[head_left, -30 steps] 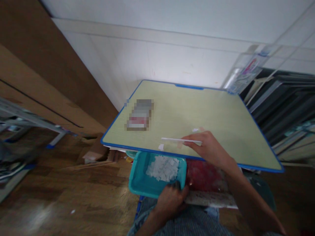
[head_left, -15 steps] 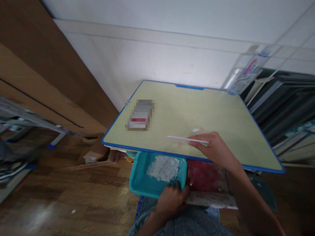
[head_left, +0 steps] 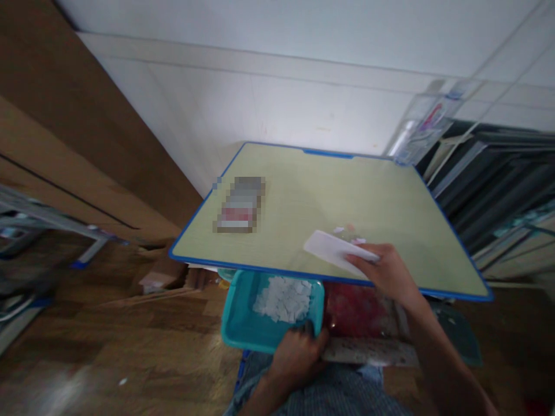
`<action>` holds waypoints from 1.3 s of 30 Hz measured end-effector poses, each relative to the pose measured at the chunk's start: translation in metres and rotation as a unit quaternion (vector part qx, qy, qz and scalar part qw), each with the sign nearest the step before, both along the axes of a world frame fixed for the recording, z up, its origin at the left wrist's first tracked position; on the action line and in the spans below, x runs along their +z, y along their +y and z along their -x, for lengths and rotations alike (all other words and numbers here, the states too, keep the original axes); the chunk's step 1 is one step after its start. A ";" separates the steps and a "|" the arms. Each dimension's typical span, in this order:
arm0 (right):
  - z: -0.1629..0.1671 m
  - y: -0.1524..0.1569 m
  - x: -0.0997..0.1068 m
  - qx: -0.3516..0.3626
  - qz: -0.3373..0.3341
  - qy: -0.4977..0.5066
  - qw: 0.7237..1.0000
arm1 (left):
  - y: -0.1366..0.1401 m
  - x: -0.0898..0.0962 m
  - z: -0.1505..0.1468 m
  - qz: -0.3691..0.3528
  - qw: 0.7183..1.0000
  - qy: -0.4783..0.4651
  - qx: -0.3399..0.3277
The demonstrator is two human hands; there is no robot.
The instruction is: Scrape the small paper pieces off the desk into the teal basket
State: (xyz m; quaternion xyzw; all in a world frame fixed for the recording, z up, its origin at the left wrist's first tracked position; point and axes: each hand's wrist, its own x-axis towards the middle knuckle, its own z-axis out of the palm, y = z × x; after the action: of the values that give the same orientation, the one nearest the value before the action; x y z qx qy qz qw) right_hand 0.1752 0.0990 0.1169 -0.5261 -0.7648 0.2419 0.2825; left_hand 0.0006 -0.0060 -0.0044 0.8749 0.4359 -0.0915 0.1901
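Between the thumb and fingers of my right hand (head_left: 381, 266) is a thin, flat white card (head_left: 327, 248), tilted with its broad face showing, low over the front of the pale yellow tabletop (head_left: 303, 190). Small white and reddish bits (head_left: 350, 234) lie on the tabletop just behind it. My left hand (head_left: 299, 352) is curled at the near right corner of a teal basin (head_left: 243, 329), its fingertips hidden. Many small white square pieces (head_left: 284, 300) fill part of that basin.
A pixelated phone-like object (head_left: 238, 205) lies on the table's left. Right of the basin is a red-filled clear container (head_left: 355, 309). Plastic bottles (head_left: 427, 130) and stacked dark panels (head_left: 489, 167) stand at the right. Cardboard (head_left: 162, 274) rests on the floor.
The white card has turned from edge-on to showing its broad face, as my right hand rotated. My left hand stays at the basin. The whole view has shifted slightly.
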 end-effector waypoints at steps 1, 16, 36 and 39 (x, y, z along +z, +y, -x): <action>-0.005 0.002 0.001 -0.019 -0.006 -0.001 1.000 | 0.000 0.000 0.000 0.000 1.000 0.001 0.001; -0.097 -0.015 0.015 -0.148 0.001 -0.089 0.985 | 0.000 0.003 -0.003 0.005 0.999 0.038 0.012; -0.118 -0.042 0.021 -0.188 0.068 -0.083 0.976 | 0.001 0.004 -0.003 0.019 0.999 0.031 0.013; -0.098 -0.043 0.030 -0.099 0.113 -0.078 0.986 | 0.001 0.004 -0.002 0.020 1.000 0.021 0.010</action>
State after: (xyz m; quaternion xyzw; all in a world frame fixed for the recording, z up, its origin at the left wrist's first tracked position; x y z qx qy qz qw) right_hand 0.2730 0.0563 0.1465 -0.6454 -0.6959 0.2561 0.1834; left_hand 0.0024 -0.0048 -0.0007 0.8645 0.4466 -0.1167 0.1987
